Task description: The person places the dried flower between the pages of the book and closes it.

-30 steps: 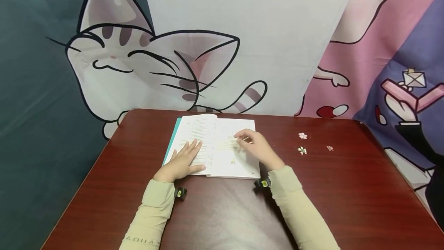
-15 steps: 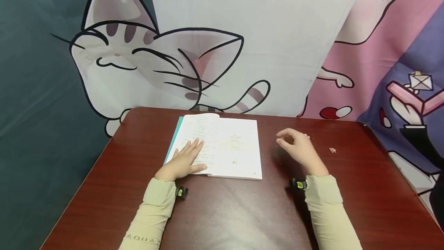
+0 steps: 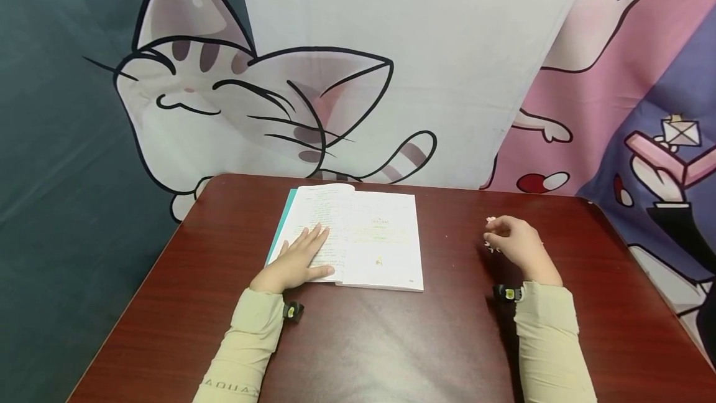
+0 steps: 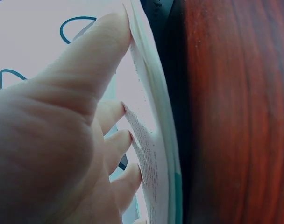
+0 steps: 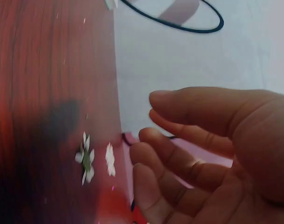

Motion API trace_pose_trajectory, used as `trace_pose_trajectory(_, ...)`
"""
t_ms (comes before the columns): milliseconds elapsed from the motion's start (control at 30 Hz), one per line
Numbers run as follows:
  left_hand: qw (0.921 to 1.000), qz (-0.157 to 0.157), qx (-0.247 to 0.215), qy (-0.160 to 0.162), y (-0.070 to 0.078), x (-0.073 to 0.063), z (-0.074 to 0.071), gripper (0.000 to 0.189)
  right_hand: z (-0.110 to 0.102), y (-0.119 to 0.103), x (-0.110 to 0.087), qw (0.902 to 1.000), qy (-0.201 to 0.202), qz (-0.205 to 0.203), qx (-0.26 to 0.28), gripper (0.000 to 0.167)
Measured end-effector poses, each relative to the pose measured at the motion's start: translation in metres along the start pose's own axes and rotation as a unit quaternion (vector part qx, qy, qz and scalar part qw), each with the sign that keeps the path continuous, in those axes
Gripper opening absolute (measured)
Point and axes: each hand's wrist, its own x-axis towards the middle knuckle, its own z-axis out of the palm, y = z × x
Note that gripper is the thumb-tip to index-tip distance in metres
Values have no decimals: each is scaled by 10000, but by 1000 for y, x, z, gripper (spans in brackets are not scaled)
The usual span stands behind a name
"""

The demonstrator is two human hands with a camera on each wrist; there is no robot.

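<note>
An open book (image 3: 383, 241) with a teal cover edge lies on the table, its right page showing small coloured print. Spread flat on the left page is my left hand (image 3: 296, 263), fingers straight; the left wrist view shows its thumb (image 4: 93, 56) along the page edge. My right hand (image 3: 520, 244) hovers over the table to the right of the book, fingers loosely bent, holding nothing. Near its fingertips lie a white flower with a green centre (image 5: 86, 159) and a pale pink flower (image 5: 110, 160). In the head view the hand partly covers both.
The dark red wooden table (image 3: 391, 347) extends around the book. Behind it hangs a cloth backdrop (image 3: 458, 79) with cartoon cats. Tiny specks (image 3: 446, 236) lie between the book and the flowers.
My right hand has moved right, from above the book's right page to the flowers. It now hides the third small flower seen earlier. My left hand has stayed on the left page.
</note>
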Motion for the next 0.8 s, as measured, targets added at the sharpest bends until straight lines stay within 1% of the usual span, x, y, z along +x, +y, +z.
trace_pose_trajectory(233,10000,-13,30,23,-1,0,1,86,-1,19,-2,9989,-121,371,-257,23)
trace_pose_trajectory(433,10000,-23,35,12,-1,0,2,86,3,26,-2,9964,-342,775,-40,26)
trace_pose_trajectory(567,10000,-41,70,-3,0,0,0,86,4,27,-2,9944,-433,958,-54,25)
trace_pose_trajectory(700,10000,-33,83,-8,2,-1,0,85,4,27,-1,9932,-559,1005,-175,22)
trace_pose_trajectory(800,10000,-19,71,-7,3,-1,-1,85,4,27,1,9933,-633,939,-215,19)
